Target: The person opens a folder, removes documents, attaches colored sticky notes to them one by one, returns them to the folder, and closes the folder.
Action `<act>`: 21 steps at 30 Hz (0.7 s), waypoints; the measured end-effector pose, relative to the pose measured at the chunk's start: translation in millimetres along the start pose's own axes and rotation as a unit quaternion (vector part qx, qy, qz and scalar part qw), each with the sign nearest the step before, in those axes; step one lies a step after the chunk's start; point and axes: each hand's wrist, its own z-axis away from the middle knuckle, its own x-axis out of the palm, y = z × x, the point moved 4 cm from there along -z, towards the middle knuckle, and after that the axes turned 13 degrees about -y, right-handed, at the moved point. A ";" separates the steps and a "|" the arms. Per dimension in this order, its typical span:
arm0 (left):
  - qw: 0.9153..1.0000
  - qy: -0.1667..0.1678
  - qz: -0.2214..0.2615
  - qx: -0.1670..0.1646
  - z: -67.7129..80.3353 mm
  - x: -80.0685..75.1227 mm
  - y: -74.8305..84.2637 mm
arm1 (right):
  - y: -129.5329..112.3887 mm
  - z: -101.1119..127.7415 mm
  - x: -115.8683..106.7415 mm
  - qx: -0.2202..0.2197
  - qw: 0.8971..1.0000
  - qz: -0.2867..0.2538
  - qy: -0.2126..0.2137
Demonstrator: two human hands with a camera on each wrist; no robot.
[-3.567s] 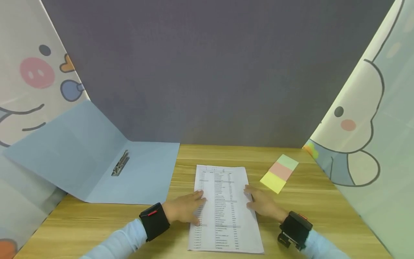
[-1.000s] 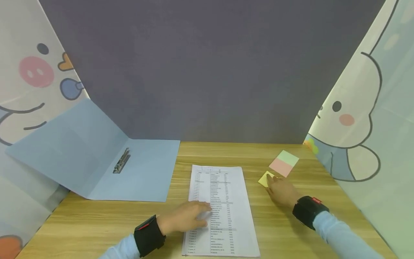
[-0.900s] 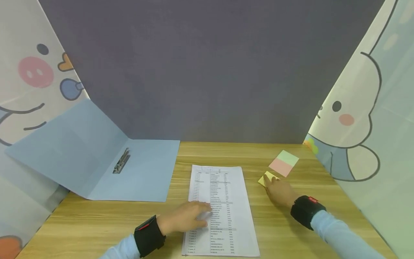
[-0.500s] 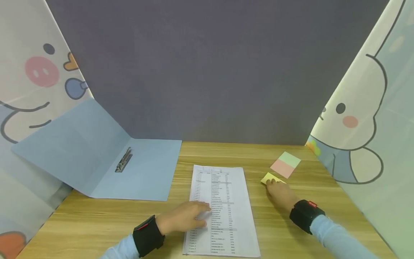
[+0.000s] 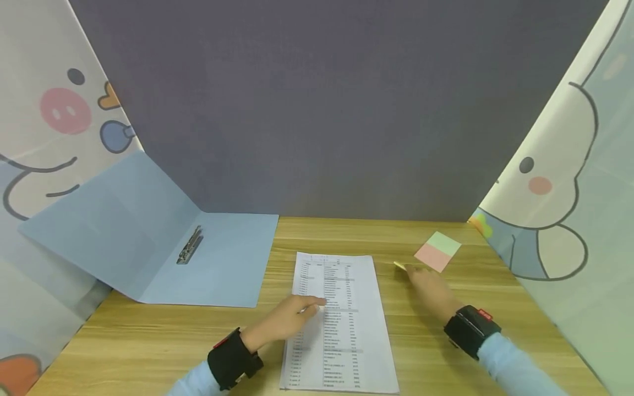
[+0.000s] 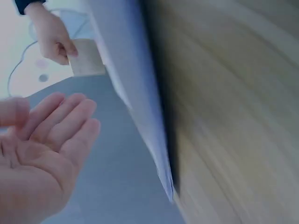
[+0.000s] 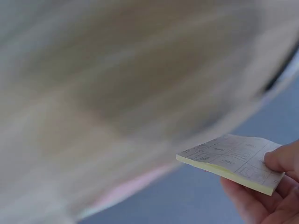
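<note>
- The wooden table [image 5: 436, 352] carries everything. Its smooth top gives little grip, so I judge that any paper nudged sideways could skate across it.
- The open blue folder [image 5: 148, 247] lies at the far left, its cover propped against the side panel and its metal clip [image 5: 190, 245] showing. A knock from a passing sleeve could tip that cover down.
- The printed sheet [image 5: 342, 319] lies in the middle of the table. The left hand [image 5: 287, 322] is over its left edge with fingers straight and loose, gripping nothing; in the left wrist view the palm faces up and free. With so little weight on the sheet, it could slide or turn askew if the other arm brushes it.
- The pink and green pads [image 5: 438, 251] lie near the far right corner, just beyond the right hand [image 5: 428, 283], and could be dragged along if the hand sweeps back.
- The yellow pad [image 7: 233, 161] is off the table, pinched at one corner between the right thumb and fingers. Held only at the corner, it could droop, fan open or slip out.
</note>
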 end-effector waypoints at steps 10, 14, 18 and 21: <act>0.795 -0.035 0.601 0.074 -23.7 5.1 17.7 | -108.2 12.0 -53.2 -0.183 0.966 0.030 0.181; 0.691 -0.066 0.713 0.103 -28.7 8.0 26.1 | -140.1 20.0 -55.7 -0.258 0.937 0.052 0.228; 0.633 -0.081 0.760 0.124 -27.2 7.4 31.4 | -157.2 25.3 -53.0 -0.283 0.920 0.072 0.261; 0.605 -0.093 0.779 0.135 -24.5 6.9 33.5 | -164.7 27.4 -50.1 -0.291 0.916 0.084 0.263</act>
